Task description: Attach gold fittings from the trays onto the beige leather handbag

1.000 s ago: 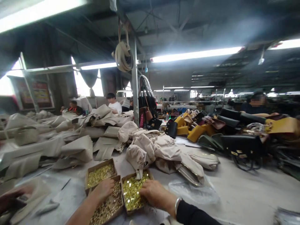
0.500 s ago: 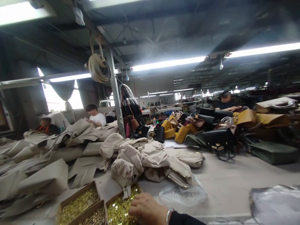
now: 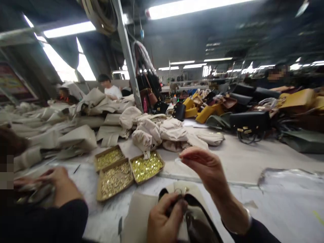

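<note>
Gripped in my left hand (image 3: 164,217), beige bag piece (image 3: 139,212) looks light, semi-stiff, best edge-held; right hand (image 3: 209,170) raised, can't tell if pinching anything.

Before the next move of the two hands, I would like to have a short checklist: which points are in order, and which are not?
1. Left hand gripping the pale workpiece: ok.
2. Right hand raised apart from the workpiece: ok.
3. Right hand holding a small part: cannot tell.
4. Shiny pieces present in all three trays: ok.
5. Rightmost tray fully uncovered: not ok, a pale tab overhangs its far side.
6. Co-worker's hand apart from both hands: ok.
</note>
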`<state>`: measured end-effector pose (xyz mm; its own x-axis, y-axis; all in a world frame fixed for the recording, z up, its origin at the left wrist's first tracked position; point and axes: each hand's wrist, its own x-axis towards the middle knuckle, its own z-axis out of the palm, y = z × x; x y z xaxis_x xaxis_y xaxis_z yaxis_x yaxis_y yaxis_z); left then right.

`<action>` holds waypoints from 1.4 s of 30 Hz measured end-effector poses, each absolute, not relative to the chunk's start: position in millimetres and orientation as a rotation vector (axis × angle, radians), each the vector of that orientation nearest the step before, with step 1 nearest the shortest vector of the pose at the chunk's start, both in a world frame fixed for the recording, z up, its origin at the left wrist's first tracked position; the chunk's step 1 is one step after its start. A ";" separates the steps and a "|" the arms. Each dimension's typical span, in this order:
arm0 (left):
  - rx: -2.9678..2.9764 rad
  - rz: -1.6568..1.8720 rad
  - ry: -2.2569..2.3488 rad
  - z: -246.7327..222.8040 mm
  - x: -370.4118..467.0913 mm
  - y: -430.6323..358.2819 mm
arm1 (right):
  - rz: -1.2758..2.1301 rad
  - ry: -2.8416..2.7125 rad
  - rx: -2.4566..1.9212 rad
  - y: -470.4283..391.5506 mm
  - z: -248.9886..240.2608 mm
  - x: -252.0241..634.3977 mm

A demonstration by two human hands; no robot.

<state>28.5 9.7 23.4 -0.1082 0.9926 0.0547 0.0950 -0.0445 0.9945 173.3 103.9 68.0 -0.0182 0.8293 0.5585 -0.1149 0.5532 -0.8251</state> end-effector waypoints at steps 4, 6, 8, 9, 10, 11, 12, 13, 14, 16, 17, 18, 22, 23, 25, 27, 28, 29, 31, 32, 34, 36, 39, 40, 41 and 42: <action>1.299 1.255 1.326 26.4 30.5 13.9 | 0.863 -1.291 -0.833 26.7 57.0 194.7; 1.340 1.260 1.351 27.6 31.5 13.9 | 0.881 -1.313 -0.899 5.7 41.8 197.3; 1.374 1.266 1.366 28.1 33.3 12.4 | 0.918 -1.353 -0.917 -2.4 27.3 197.6; 1.392 1.269 1.367 28.0 34.3 11.6 | 0.933 -1.372 -0.917 -2.4 22.1 197.6; 1.409 1.273 1.365 27.7 35.4 10.9 | 0.940 -1.389 -0.917 -0.6 18.6 197.9; 1.427 1.278 1.359 27.3 36.5 10.5 | 0.943 -1.395 -0.919 2.3 16.6 198.5; 1.446 1.285 1.348 26.7 37.4 10.3 | 0.946 -1.392 -0.922 5.5 16.0 199.2; 1.464 1.290 1.336 26.1 38.3 10.2 | 0.954 -1.378 -0.927 8.6 16.0 200.0; 1.481 1.295 1.325 25.5 39.1 10.3 | 0.971 -1.357 -0.928 11.3 16.4 200.5; 1.516 1.305 1.309 24.2 40.2 10.4 | 1.034 -1.300 -0.920 15.0 16.8 200.9; 1.532 1.309 1.306 23.5 40.6 10.4 | 1.068 -1.275 -0.911 16.0 16.6 200.8; 1.546 1.312 1.303 22.9 40.9 10.4 | 1.096 -1.255 -0.905 16.5 16.2 200.5; 1.592 1.334 1.289 21.1 42.0 9.5 | 1.144 -1.206 -0.929 16.3 14.5 199.4; 1.599 1.341 1.286 20.9 42.2 9.0 | 1.141 -1.202 -0.943 16.2 14.4 199.2; 1.608 1.345 1.281 20.9 42.7 8.0 | 1.127 -1.201 -0.964 16.3 14.4 198.6; 1.612 1.340 1.274 21.3 43.0 7.3 | 1.123 -1.199 -0.973 16.6 14.4 198.1; 1.612 1.335 1.271 21.6 43.0 7.3 | 1.127 -1.197 -0.975 16.7 14.4 197.9; 1.610 1.333 1.269 21.9 43.0 7.4 | 1.132 -1.195 -0.977 16.7 14.4 197.7; 1.609 1.328 1.268 22.3 43.0 8.1 | 1.136 -1.193 -0.979 16.7 14.5 197.4; 1.608 1.327 1.268 22.4 42.9 8.6 | 1.137 -1.193 -0.978 16.7 14.6 197.2; 1.610 1.329 1.267 22.3 42.8 9.4 | 1.134 -1.195 -0.972 16.6 14.9 196.8; 1.614 1.331 1.264 22.4 42.7 9.7 | 1.130 -1.196 -0.964 16.4 15.3 196.4; 1.630 1.336 1.256 22.8 42.7 9.5 | 1.129 -1.194 -0.953 16.3 15.1 195.9; 1.638 1.338 1.255 23.0 42.7 9.3 | 1.134 -1.194 -0.950 16.3 14.9 195.7; 1.648 1.340 1.254 23.0 42.7 9.2 | 1.140 -1.194 -0.945 16.3 14.5 195.6; 1.661 1.341 1.254 22.8 42.7 9.1 | 1.145 -1.192 -0.942 16.3 14.1 195.6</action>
<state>42.7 9.1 22.8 0.0175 0.9416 0.3364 0.2721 -0.3282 0.9046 195.6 16.3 14.1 -0.0006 0.9804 0.1969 -0.1581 0.1944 -0.9681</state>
